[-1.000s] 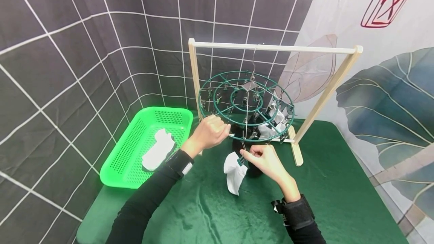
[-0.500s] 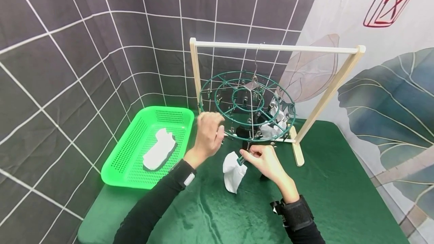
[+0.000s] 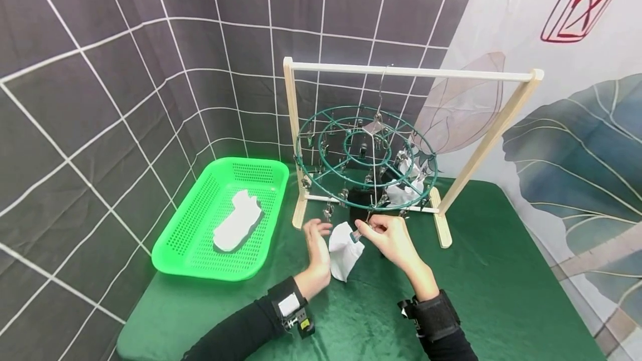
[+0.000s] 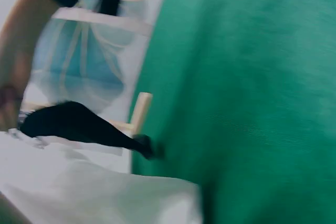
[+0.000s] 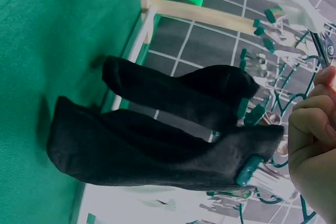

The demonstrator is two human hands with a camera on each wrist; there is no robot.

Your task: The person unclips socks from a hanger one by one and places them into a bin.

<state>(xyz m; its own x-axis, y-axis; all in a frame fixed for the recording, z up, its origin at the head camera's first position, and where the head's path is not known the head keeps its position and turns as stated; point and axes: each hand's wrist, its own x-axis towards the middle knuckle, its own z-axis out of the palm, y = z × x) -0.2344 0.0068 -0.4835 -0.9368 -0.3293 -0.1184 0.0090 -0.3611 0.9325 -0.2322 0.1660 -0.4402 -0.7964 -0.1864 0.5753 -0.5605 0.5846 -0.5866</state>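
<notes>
Head, sock point(image 3: 343, 258): hangs between the hands, above the table point(image 3: 501, 294), nearer the middle than any corner; lies just right of the left fingers, touching or not hard to tell.
Head, sock's long axis: drops steeply from the right fingertips toward the table's near edge.
Head, left hand point(image 3: 317, 261): reaches up beside the sock with fingers loosely extended, holding nothing visible.
Head, right hand point(image 3: 398, 241): pinches a clip point(image 3: 355, 236) at the sock's upper right; nearer to the sock's top than the left hand. Whether clamped on cloth, cannot tell.
Head, gap at left fingers: likely the relation that counts, narrow and sideways, toward the sock's left side.
Head, hanger point(image 3: 373, 127): hangs from the rack point(image 3: 411, 72) toward the table's far edge, just beyond the hands.
Head, basket point(image 3: 200, 273): stands by the table's left edge with an other sock point(image 3: 236, 224) inside.
Left wrist, sock: spreads blurred and close across the lower left; ends over the table.
Left wrist, left fingers: cannot tell.
Left wrist, black sock point(image 4: 73, 124): hangs just beyond the sock.
Right wrist, right hand: curls at the right edge, clamped on the clip.
Right wrist, black socks point(image 5: 152, 153): hang clipped from the hanger, toes toward the table.
Right wrist, sock: shows only partly, along the top.
</notes>
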